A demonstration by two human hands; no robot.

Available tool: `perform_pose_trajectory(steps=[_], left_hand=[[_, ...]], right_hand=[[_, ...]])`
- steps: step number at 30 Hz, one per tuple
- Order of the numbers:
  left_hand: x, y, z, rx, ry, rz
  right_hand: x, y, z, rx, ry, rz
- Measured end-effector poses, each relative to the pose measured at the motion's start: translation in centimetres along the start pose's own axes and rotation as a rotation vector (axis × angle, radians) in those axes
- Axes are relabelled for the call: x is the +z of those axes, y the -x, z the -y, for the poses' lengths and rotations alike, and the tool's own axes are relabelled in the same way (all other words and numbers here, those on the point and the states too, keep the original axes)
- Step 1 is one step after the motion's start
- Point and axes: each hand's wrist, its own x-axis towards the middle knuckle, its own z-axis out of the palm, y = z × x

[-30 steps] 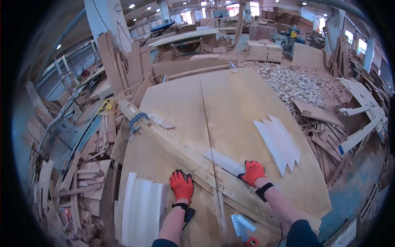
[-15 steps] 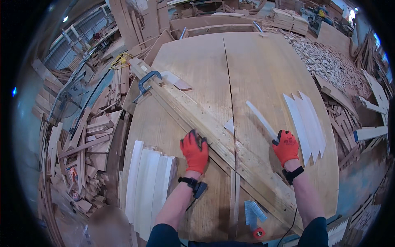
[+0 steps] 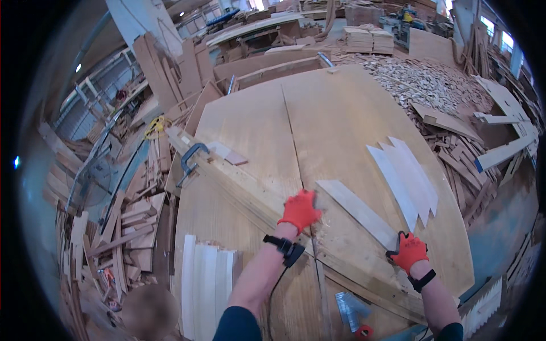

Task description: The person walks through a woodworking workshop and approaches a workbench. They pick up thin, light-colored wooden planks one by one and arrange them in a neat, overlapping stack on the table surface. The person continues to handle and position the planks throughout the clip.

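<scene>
Right hand [image 3: 410,252] pinching the near end of the strip [image 3: 357,212], which slants across the surface [image 3: 335,125] between the beam [image 3: 364,269] and the pointed boards [image 3: 405,181]! Left hand [image 3: 300,212] at the beam, fingertips hidden: spread or closed, I cannot tell.

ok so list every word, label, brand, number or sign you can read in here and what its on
None can be read.
Right hand, red glove: any print is too blurred to read.
Left hand, red glove: no readable marking.
Pale board at the right hand: no lettering visible.
Silvery strips: any marking too small to read.
</scene>
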Motion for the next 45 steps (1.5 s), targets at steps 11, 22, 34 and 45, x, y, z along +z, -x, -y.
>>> perform_pose_trajectory(steps=[11, 22, 34, 45], left_hand=[[-7.3, 0.1, -12.8, 0.519, 0.233, -0.709], [-0.7, 8.0, 7.4, 0.059, -0.092, -0.279], [0.8, 4.3, 14.3, -0.095, -0.105, -0.322], [-0.4, 0.4, 14.5, -0.185, -0.14, -0.126]], right_hand=[[2.7, 0.2, -1.9, -0.143, -0.119, -0.126], [-2.4, -4.6, 11.6, -0.419, -0.206, -0.152], [-3.3, -13.4, 19.2, -0.646, -0.273, -0.161], [-6.3, -14.5, 23.4, -0.681, -0.267, -0.152]])
